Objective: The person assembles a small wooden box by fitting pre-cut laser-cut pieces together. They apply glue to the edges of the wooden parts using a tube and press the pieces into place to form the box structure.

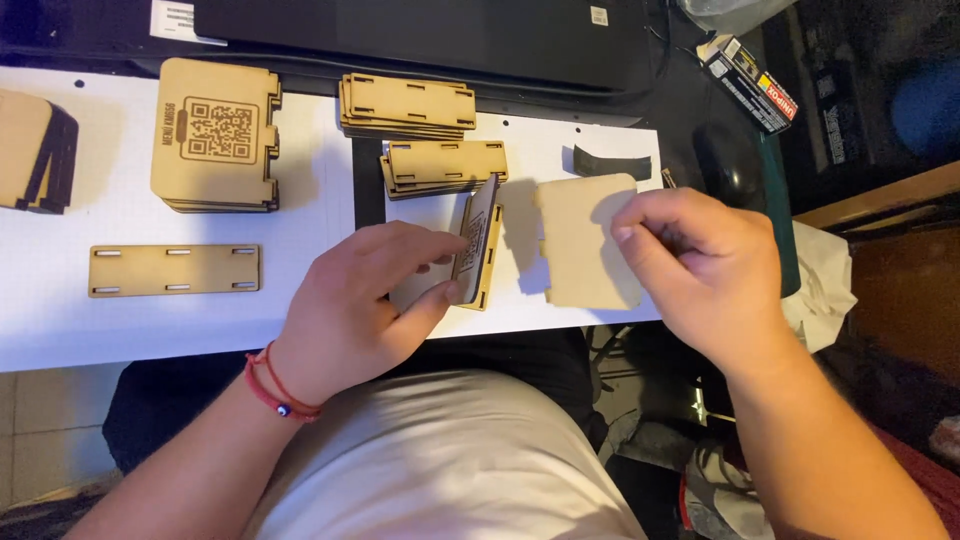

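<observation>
On a white sheet laid over a dark desk, seen from above, two bare hands work with thin laser-cut wooden pieces. The left hand (365,300), a red cord bracelet (278,392) on its wrist, curls loosely around an engraved wooden panel (478,240), holding it tilted up on edge with the thumb below and the fingers on its face; a slotted strip seems to sit against its lower edge. The right hand (700,265) hovers just beside a plain wooden panel (585,240) with notched edges, its fingers bent and pinched together near the panel's right side; whether they actually grip it cannot be told.

Further back lie two stacks of slotted strips (408,102) (443,165), a stack of engraved panels (215,135) at the left, and a single long slotted strip (174,270) lying flat near the front edge. A black mouse (728,160) and a small printed box (752,82) sit at the right.

The panels look light, stiff and flat, probably thin plywood or fibreboard. Their tabs and notches seem likely to snap if bent or forced, so holding by the long edges, between thumb and fingertips, appears safest.
</observation>
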